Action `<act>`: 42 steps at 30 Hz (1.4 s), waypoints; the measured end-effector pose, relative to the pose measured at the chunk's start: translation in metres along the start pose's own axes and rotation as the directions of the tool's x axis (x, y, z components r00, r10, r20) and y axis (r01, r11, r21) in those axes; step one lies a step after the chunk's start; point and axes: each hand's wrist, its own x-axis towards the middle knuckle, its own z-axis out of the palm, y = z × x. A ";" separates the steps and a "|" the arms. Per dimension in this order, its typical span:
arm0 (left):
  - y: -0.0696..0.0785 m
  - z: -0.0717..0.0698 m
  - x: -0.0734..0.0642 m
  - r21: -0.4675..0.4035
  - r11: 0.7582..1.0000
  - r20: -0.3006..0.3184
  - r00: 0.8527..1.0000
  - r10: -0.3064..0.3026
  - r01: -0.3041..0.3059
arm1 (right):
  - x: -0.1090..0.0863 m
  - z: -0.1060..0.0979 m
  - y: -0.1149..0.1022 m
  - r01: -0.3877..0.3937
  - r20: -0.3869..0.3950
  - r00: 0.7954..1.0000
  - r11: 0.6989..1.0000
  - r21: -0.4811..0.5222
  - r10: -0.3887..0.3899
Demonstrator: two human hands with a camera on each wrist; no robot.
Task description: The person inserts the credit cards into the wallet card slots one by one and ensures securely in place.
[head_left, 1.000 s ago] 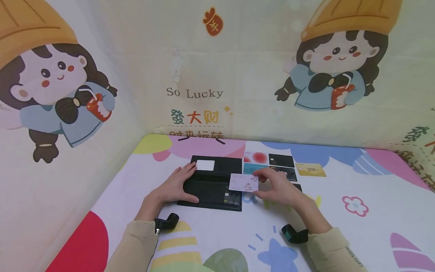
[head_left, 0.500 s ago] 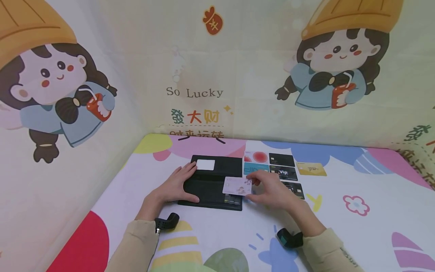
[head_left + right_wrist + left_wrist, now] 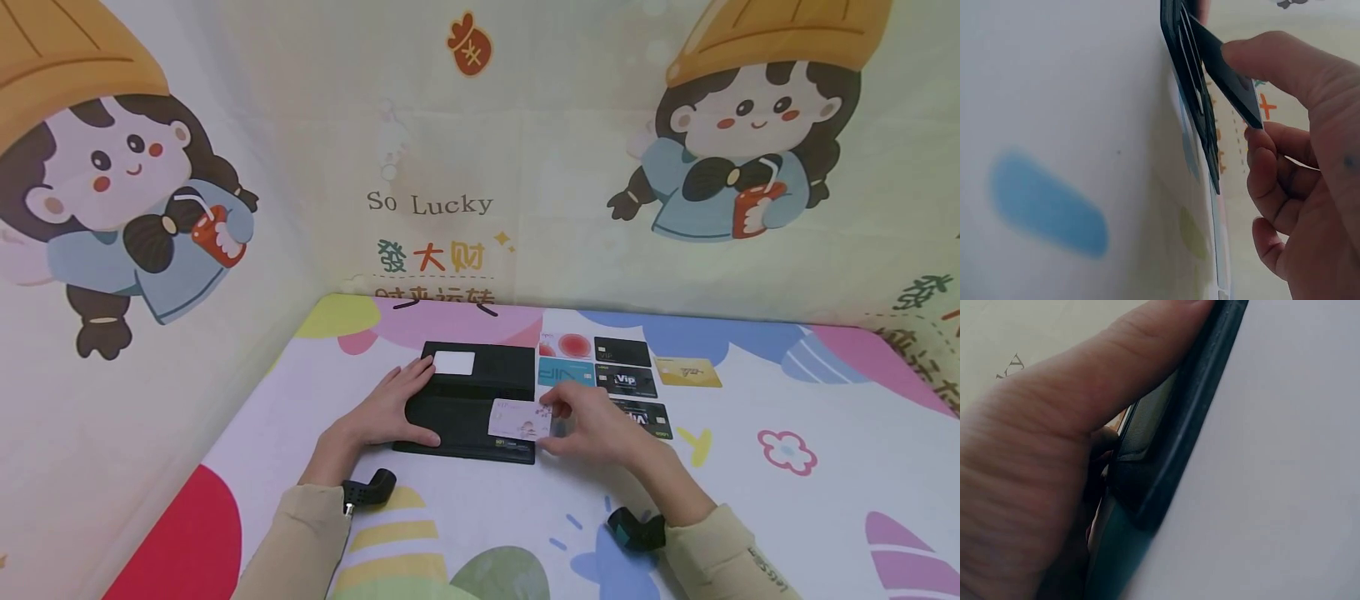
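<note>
A black wallet [image 3: 457,425] lies unfolded on the table, with a white card [image 3: 453,363] in its upper half. My left hand [image 3: 386,407] rests on the wallet's left side, fingers spread; in the left wrist view its thumb [image 3: 1116,362] lies along the wallet's edge. Thumb and fingers of my right hand [image 3: 592,423] pinch the right end of a pale pink VIP card [image 3: 517,418]. That card overlaps the wallet's lower right part, just above a dark card [image 3: 510,444] tucked there. In the right wrist view, the pinched card [image 3: 1229,75] tilts up from the wallet's edge.
Right of the wallet lie several cards in rows: a red and white one [image 3: 566,345], a teal one [image 3: 566,372] and black ones [image 3: 626,381]. A gold card [image 3: 688,372] sits farther right. Behind the table hangs a printed cloth [image 3: 555,208].
My right hand has brought the pink card left and down, toward the wallet's lower right part. More of the black cards shows now. The left hand stays where it was.
</note>
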 end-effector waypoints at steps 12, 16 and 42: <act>-0.001 0.001 0.000 0.006 1.000 0.002 1.000 0.002 -0.002 | -0.002 0.000 0.005 0.034 0.076 0.996 0.999 0.031 -0.036; -0.001 0.001 0.000 0.006 1.000 0.003 1.000 -0.001 0.001 | -0.002 -0.001 0.007 0.040 0.089 0.995 0.998 0.043 -0.044; 0.000 0.000 0.002 0.011 1.000 0.012 1.000 -0.009 0.009 | 0.002 0.009 0.001 0.053 0.079 0.996 0.998 -0.031 -0.050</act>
